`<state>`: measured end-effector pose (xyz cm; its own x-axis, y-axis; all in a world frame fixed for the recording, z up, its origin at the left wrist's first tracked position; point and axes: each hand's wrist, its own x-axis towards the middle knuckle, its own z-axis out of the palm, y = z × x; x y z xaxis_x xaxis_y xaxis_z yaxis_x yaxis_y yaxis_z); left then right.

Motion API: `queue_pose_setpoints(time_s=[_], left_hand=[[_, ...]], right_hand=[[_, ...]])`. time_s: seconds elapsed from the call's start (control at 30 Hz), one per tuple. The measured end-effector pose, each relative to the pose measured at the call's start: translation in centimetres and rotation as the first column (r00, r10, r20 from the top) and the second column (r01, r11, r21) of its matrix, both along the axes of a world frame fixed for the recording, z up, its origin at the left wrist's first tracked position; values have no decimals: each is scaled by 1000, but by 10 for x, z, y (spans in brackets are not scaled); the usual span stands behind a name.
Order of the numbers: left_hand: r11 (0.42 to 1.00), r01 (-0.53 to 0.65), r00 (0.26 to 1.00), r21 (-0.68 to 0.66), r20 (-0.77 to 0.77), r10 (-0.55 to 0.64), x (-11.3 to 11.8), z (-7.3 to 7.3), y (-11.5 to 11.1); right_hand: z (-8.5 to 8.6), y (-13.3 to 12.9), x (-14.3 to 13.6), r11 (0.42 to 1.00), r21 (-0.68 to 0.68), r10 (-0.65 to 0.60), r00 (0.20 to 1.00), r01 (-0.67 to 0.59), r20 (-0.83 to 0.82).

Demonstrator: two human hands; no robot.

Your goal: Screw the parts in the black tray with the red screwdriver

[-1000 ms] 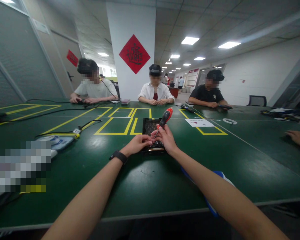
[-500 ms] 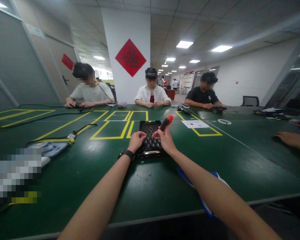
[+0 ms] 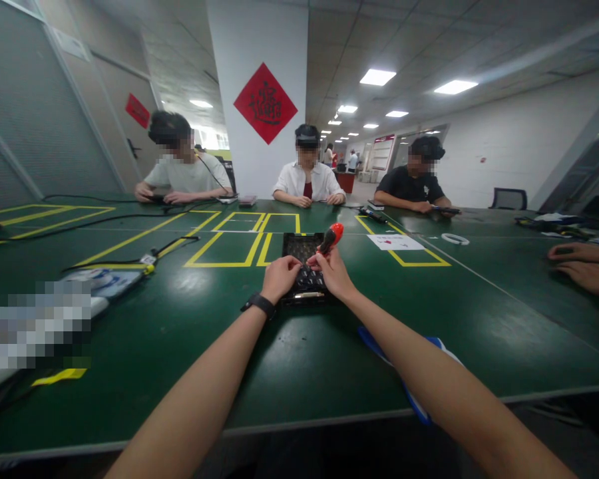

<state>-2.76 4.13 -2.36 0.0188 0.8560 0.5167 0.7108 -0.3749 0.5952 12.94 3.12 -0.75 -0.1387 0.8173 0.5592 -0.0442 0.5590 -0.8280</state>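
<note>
A black case lies open on the green table, with rows of small pieces in it that look like screwdriver bits. My right hand grips a red and black screwdriver, its handle end pointing up and away over the case's right side. Over the left part of the case, my left hand has thumb and fingers pinched together; anything between them is too small to make out. The fingertips of both hands are close together above the case. A pale metal-looking bar sits along the case's near edge.
Yellow tape marks boxes on the table. A white paper sheet and a white ring lie to the right. A blue-and-white item is under my right forearm. Several people sit around; a co-worker's hands rest at right.
The view has shifted slightly. My fingertips have come a little closer together over the case, and the screwdriver stays in my right hand. A second co-worker's hand now shows at right.
</note>
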Motion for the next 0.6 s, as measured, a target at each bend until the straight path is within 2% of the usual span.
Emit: queue_pose_setpoints(time_s=[0.13,0.37,0.47,0.6], left_hand=[[999,18,1000,-31,6,-17,0,0,0],[989,99,995,-106,-19,-102,0,2,0],[985,103,994,-140,-19,-107,1,3,-1],[991,86,995,-106,-45,-92,1,4,-1]], right_hand=[[3,-5,0,999,22,-22,999,23,-32],[7,-12,-1,994,39,-87,970,99,-229],[8,-9,-1,997,19,-70,951,79,-300],[6,-4,-1,999,-17,-39,934,35,-355]])
